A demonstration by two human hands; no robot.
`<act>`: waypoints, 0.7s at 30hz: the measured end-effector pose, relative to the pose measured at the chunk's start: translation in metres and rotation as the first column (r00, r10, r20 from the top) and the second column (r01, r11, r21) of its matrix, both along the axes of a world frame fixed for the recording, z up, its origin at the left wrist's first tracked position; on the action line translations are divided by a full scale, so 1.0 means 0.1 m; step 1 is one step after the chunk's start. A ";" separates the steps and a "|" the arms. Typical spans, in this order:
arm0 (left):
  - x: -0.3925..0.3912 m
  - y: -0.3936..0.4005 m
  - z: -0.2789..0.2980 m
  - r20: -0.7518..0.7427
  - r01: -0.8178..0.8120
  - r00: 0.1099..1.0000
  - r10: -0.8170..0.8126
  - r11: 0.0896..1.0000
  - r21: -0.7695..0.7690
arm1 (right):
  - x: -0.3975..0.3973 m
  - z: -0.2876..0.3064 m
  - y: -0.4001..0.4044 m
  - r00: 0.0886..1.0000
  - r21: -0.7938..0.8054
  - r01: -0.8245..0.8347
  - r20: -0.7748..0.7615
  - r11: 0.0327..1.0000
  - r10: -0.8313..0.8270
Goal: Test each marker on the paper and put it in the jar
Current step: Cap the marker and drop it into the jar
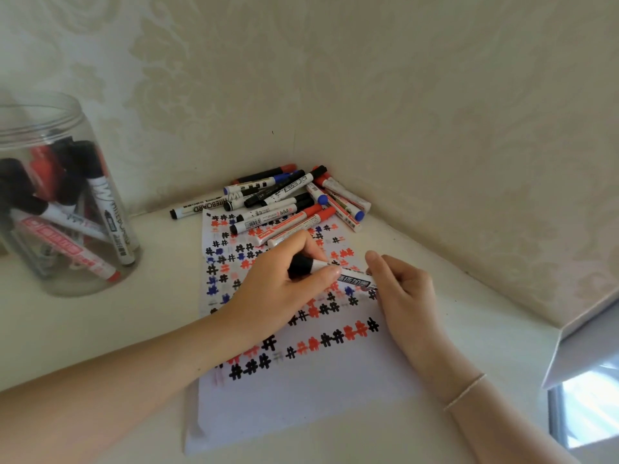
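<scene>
Both hands meet over the middle of the paper [294, 390] on one marker [338, 271], which lies roughly level, black cap end to the left and white printed barrel to the right. The left hand [284, 283] curls its fingers and thumb round the black cap; the right hand [402, 293] pinches the barrel's right end. Whether the cap is coming off or going on cannot be told from this view, and the tip is hidden.

The step seems to be working the cap. To do it well, pull or push straight along the barrel's line, not at an angle, with the right hand holding firm so the barrel does not twist or slip. Keep the marker low over the sheet, so any stray ink lands on the paper and not on the white table [469, 329].

If a test mark follows, the bare lower part of the sheet, nearer than the rows of hash marks, is the place for it; the far half is already crowded.

The pile of markers [284, 202] lies in the far corner, partly on the paper's far edge. The jar [50, 128] stands well apart on the left, open-topped and already holding several markers, so a capped marker has to travel left across the table to reach it.
</scene>
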State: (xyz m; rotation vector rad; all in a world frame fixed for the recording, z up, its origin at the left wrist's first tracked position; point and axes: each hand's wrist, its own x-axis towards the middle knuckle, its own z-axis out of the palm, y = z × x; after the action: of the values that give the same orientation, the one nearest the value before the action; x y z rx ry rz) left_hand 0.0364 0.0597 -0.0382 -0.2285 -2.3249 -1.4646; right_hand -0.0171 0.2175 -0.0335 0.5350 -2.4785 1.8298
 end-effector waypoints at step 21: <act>0.53 -1.44 1.77 -0.575 -0.728 0.543 0.613 0.684 0.041 | 0.00 1.34 -2.21 0.922 0.032 -0.386 0.042 0.922 0.385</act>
State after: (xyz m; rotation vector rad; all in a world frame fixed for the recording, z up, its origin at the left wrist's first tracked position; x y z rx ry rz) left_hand 0.0894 -0.0842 0.1388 0.1845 -1.7474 -0.6371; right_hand -0.0174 -0.0037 0.1009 1.0717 -2.5813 1.9233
